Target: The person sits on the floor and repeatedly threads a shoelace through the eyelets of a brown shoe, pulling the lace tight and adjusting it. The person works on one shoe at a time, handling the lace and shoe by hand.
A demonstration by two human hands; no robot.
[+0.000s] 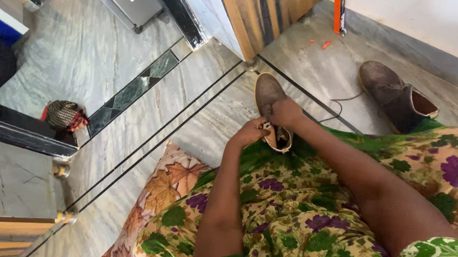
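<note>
Head view: person sits on the floor on a leaf-print cushion [164,181], lap covered by floral fabric [298,221], both arms stretched forward to a brown suede shoe [270,101] lying on the grey marble floor [127,129] just past the knees, toe pointing away. Left hand [250,132] sits curled at the near left side of the shoe's opening, fingers closed against the collar; what exactly it pinches is too small to tell. Right hand [285,113] lies closed over the top of the shoe near the lacing area, fingers bunched, seemingly gripping the tongue or upper. The second shoe [396,98], same brown, stands apart to the right with its lace [340,103] trailing loose on the floor. Judged step: working at the opening or lacing of the near shoe, with the left hand steadying and the right doing the handling. The next move would call for a firm hold on the collar so the shoe does not slide on the smooth stone, and fine finger work at the eyelets. A wooden door [264,7] stands beyond, and a small woven cap-like object [63,115] lies to the left.
</note>
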